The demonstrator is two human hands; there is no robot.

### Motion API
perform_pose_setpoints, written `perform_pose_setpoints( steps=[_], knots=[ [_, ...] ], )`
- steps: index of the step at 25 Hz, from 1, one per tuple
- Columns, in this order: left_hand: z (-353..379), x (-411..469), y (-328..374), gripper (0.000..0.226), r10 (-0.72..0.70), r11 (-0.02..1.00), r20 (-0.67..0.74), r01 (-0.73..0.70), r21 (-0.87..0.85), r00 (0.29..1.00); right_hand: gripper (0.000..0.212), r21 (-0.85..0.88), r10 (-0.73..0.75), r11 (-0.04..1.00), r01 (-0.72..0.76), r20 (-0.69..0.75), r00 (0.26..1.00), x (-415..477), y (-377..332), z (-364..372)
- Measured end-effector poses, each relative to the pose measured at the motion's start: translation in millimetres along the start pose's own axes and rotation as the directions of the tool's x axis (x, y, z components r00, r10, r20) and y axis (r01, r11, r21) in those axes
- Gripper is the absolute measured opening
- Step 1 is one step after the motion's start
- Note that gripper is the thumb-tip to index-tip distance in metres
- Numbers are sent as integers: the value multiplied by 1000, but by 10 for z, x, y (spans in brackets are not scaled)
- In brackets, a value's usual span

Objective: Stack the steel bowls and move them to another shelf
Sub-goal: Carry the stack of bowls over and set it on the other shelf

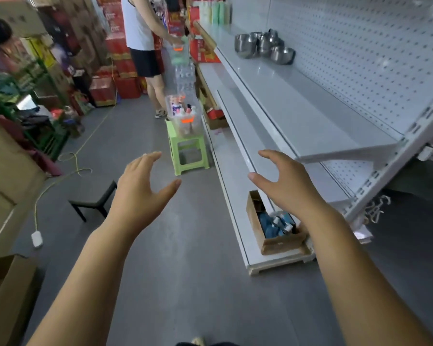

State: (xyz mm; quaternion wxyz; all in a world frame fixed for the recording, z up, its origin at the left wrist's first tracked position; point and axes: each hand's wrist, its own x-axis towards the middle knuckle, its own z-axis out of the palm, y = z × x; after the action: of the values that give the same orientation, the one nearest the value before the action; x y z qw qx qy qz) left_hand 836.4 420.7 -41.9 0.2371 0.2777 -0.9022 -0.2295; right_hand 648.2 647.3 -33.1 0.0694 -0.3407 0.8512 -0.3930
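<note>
Two empty, fingers spread apart: left grip over the floor beside the shelf, right grip near its front edge. Bowls clustered at the shelf's far end, well apart from both.

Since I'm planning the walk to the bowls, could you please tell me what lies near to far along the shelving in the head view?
Right hand → wooden box → green stool → steel bowls → bottles.
</note>
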Motion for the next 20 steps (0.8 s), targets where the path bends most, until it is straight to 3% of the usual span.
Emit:
perform_pose_setpoints(
  steps=[5,11,20],
  knots=[
    [-177,1080,-555,69,33,999,-10,-33,13,999,59,87,76,994,-71,-63,995,853,-223,486],
    [259,1909,-861,68,61,997,66,-57,-53,996,58,60,138,989,-133,-74,988,1691,-134,680],
    [654,3860,-1111,68,84,996,23,-84,-6,996,57,95,79,993,-68,-123,989,3842,128,820]
  ],
)
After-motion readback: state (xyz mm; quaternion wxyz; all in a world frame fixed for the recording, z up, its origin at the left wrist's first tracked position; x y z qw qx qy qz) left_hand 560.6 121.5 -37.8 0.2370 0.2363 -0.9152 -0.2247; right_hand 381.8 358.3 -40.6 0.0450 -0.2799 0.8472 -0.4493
